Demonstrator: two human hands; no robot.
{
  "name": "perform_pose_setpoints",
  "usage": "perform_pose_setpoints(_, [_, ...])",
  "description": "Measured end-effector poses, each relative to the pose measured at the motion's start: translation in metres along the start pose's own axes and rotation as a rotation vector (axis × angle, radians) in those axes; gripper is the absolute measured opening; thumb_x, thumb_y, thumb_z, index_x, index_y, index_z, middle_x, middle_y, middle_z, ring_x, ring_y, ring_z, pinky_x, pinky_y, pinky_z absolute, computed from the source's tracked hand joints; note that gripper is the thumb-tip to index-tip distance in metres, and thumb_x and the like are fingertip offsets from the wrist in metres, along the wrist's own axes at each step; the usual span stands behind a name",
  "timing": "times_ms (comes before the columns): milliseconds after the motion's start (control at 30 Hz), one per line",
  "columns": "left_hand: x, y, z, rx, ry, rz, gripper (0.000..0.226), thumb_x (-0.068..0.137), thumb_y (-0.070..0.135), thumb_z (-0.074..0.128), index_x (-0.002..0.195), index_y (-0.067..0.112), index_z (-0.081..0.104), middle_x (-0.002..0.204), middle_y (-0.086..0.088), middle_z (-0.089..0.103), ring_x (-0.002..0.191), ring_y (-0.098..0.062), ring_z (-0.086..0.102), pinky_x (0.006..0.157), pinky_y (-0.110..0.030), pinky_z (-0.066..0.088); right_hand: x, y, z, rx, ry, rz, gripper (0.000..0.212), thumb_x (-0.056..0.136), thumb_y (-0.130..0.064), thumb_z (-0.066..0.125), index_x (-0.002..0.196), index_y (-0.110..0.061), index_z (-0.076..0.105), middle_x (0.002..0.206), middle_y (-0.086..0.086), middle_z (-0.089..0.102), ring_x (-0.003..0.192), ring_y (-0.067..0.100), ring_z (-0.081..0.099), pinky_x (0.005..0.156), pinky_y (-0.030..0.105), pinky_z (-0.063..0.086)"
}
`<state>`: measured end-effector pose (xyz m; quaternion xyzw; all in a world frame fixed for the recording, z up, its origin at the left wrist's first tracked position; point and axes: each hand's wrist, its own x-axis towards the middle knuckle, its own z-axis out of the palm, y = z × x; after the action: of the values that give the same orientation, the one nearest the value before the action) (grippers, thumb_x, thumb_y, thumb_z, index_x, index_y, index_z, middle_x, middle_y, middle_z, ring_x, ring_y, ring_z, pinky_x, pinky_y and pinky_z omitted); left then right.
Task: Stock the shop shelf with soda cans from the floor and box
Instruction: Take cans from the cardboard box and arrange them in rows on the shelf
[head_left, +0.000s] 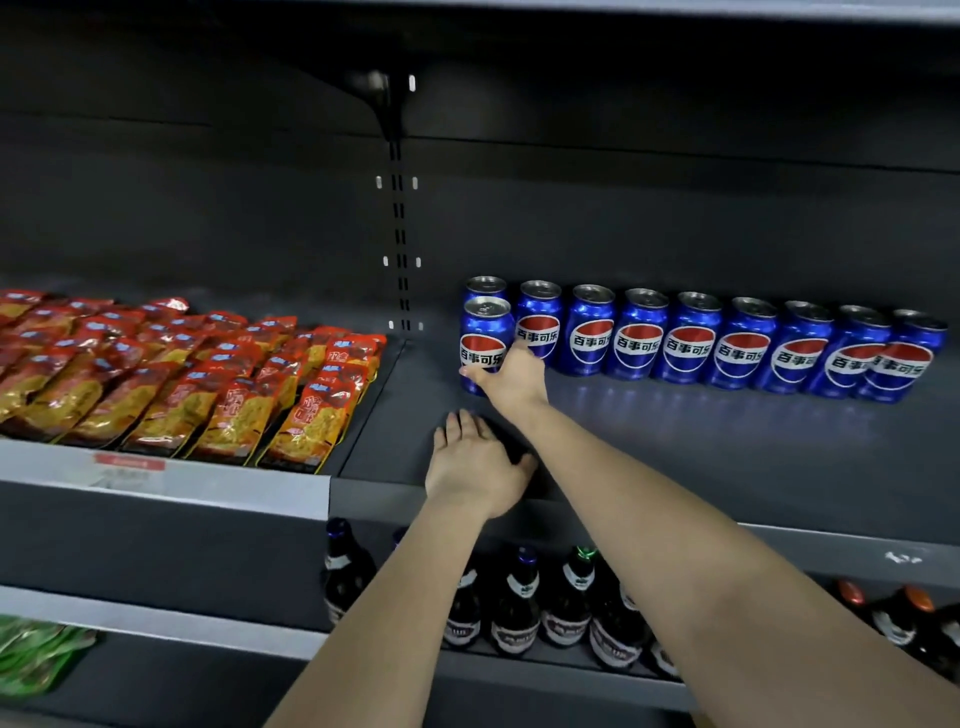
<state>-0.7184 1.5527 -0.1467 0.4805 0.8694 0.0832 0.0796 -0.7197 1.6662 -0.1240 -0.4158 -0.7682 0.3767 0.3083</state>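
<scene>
Our right hand (511, 376) grips a blue soda can (485, 340) standing on the shelf (675, 447), left end of the can row (727, 340). Just below, our left hand (475, 465) rests flat, fingers loose, holding nothing.

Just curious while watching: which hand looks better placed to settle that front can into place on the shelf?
The right hand. It is already wrapped around the front can, beside the row of cans. The left hand lies flat and empty on the shelf, nearer the edge.

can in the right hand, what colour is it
Blue, with a red, white and blue round logo; the can held by the right hand shows in the head view.
</scene>
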Motion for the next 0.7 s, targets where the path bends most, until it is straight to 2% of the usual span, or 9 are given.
perform_pose_setpoints(67, [0.0, 0.0, 0.0, -0.014, 0.003, 0.003, 0.086, 0.092, 0.06, 0.026, 0.149, -0.001, 0.003, 0.158, -0.018, 0.004, 0.146, -0.029, 0.002, 0.12, -0.041, 0.005, -0.004, 0.001, 0.002, -0.023, -0.007, 0.008, 0.072, 0.073, -0.028, 0.079, 0.128, -0.002, 0.04, 0.127, 0.015, 0.056, 0.119, 0.028, 0.052, 0.097, 0.034, 0.044])
perform_pose_setpoints(167, [-0.001, 0.0, -0.001, -0.043, -0.008, 0.014, 0.086, 0.091, 0.058, 0.029, 0.15, 0.003, 0.0, 0.158, -0.017, 0.001, 0.147, -0.029, 0.0, 0.12, -0.04, 0.004, -0.021, 0.008, 0.001, -0.018, -0.048, 0.029, 0.101, 0.073, -0.032, 0.078, 0.145, 0.0, 0.014, 0.141, 0.017, 0.041, 0.132, 0.03, 0.038, 0.109, 0.037, 0.034])
perform_pose_setpoints(267, [0.001, -0.002, -0.001, -0.04, -0.012, 0.015, 0.088, 0.088, 0.061, 0.03, 0.151, 0.006, 0.003, 0.158, -0.015, 0.006, 0.146, -0.028, 0.005, 0.12, -0.041, 0.007, -0.033, 0.016, -0.013, -0.08, -0.092, -0.006, 0.1, 0.081, -0.031, 0.07, 0.147, 0.0, 0.003, 0.148, 0.017, 0.031, 0.138, 0.029, 0.028, 0.113, 0.037, 0.027])
perform_pose_setpoints(333, [0.0, -0.003, -0.001, -0.04, 0.014, 0.004, 0.084, 0.089, 0.061, 0.029, 0.15, 0.007, 0.01, 0.157, -0.014, 0.015, 0.145, -0.029, 0.012, 0.119, -0.041, 0.012, -0.04, 0.014, -0.032, -0.132, -0.108, -0.037, 0.089, 0.086, -0.029, 0.065, 0.147, 0.001, 0.008, 0.149, 0.018, 0.03, 0.138, 0.029, 0.029, 0.113, 0.036, 0.028])
perform_pose_setpoints(433, [-0.007, 0.002, -0.005, 0.025, 0.065, -0.066, 0.075, 0.094, 0.055, 0.026, 0.149, 0.007, 0.017, 0.155, -0.015, 0.02, 0.143, -0.031, 0.015, 0.118, -0.041, 0.013, -0.057, 0.005, -0.059, -0.183, -0.207, -0.142, 0.06, 0.09, -0.025, 0.059, 0.14, -0.003, 0.035, 0.141, 0.015, 0.043, 0.129, 0.027, 0.042, 0.105, 0.032, 0.034])
perform_pose_setpoints(567, [-0.025, 0.005, -0.015, 0.092, 0.138, -0.135, 0.063, 0.096, 0.041, 0.032, 0.149, 0.01, 0.018, 0.155, -0.011, 0.022, 0.144, -0.028, 0.014, 0.119, -0.039, 0.005, -0.09, -0.015, -0.069, -0.198, -0.433, -0.487, 0.026, 0.09, -0.017, 0.056, 0.114, -0.01, 0.065, 0.117, 0.006, 0.065, 0.107, 0.016, 0.058, 0.093, 0.023, 0.043])
perform_pose_setpoints(633, [-0.04, -0.007, -0.019, 0.057, 0.226, -0.136, 0.058, 0.095, 0.037, 0.037, 0.147, 0.014, 0.026, 0.152, -0.008, 0.03, 0.142, -0.023, 0.02, 0.119, -0.036, 0.005, -0.108, -0.026, -0.062, -0.162, -0.437, -0.623, 0.021, 0.088, -0.016, 0.056, 0.104, -0.012, 0.069, 0.108, 0.004, 0.067, 0.099, 0.015, 0.059, 0.087, 0.02, 0.042])
perform_pose_setpoints(700, [-0.064, -0.025, -0.018, 0.034, 0.312, -0.175, 0.054, 0.095, 0.03, 0.039, 0.145, 0.014, 0.029, 0.15, -0.007, 0.033, 0.141, -0.022, 0.023, 0.119, -0.034, 0.009, -0.125, -0.03, -0.047, -0.09, -0.42, -0.69, 0.02, 0.087, -0.015, 0.055, 0.101, -0.015, 0.07, 0.104, 0.001, 0.067, 0.097, 0.015, 0.06, 0.088, 0.026, 0.046])
